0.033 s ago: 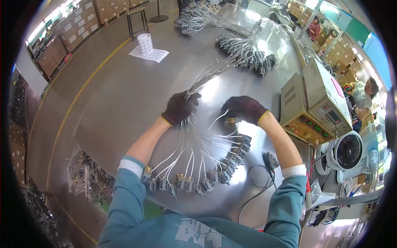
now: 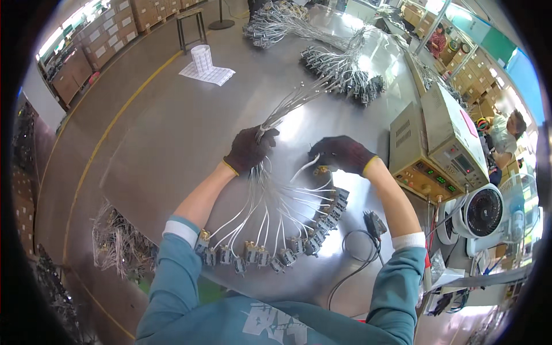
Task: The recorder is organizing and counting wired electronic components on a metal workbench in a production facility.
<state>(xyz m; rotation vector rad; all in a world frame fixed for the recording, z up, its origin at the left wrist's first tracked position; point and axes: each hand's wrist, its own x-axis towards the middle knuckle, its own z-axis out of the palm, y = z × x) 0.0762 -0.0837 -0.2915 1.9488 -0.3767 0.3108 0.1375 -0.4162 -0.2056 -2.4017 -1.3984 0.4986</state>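
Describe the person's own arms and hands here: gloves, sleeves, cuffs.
Both hands wear dark knit gloves, left hand and right hand, each edged with a thin yellow band at the wrist. The forearms are bare below the gloves. The teal sleeves are pushed up towards the elbows, and a white ribbed cuff shows at each sleeve end. A pale printed mark sits on the teal top's front.

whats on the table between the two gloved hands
In the head view, between the left hand and the right hand lies only bare shiny metal table. The fanned white wires of the bundle begin just below that gap.
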